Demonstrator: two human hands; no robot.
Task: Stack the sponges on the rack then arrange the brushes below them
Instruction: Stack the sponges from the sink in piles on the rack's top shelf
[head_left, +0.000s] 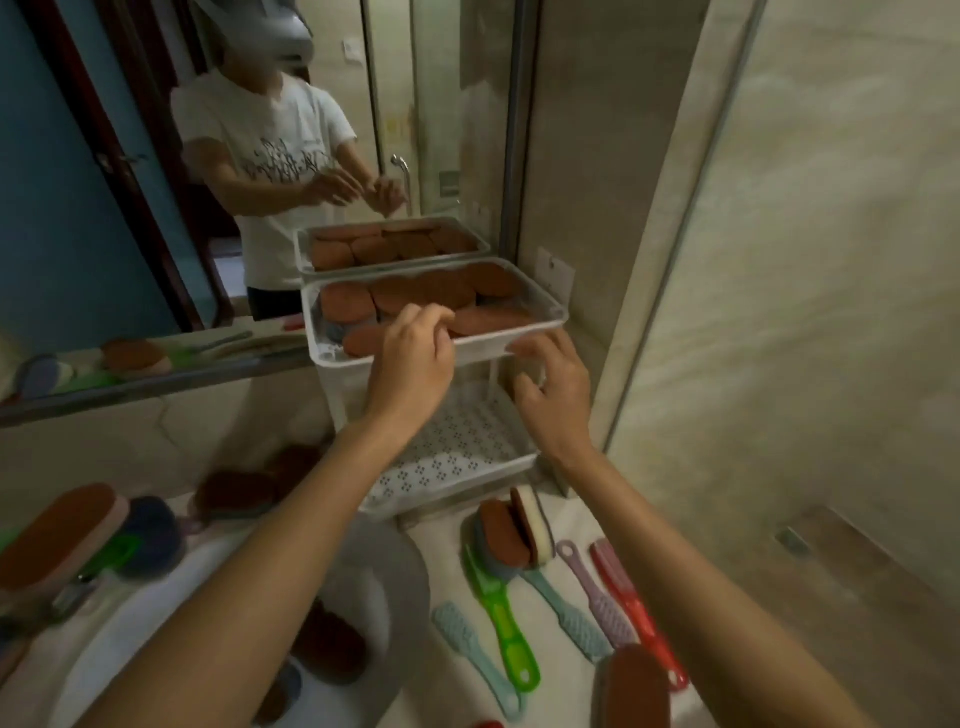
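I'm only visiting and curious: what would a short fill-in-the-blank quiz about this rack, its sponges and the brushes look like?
1. On the rack, the brown sponges fill the ____ tray.
2. The perforated lower tray is ____.
3. The rightmost brush has a ____ handle.

Missing words: top; empty; red.

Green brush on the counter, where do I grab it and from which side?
Take the green brush by the free lower half of its handle, coming from above at the near end. Its head is tucked under the two sponges, while the handle lies flat and bare, with a gap to the teal brush on its left.
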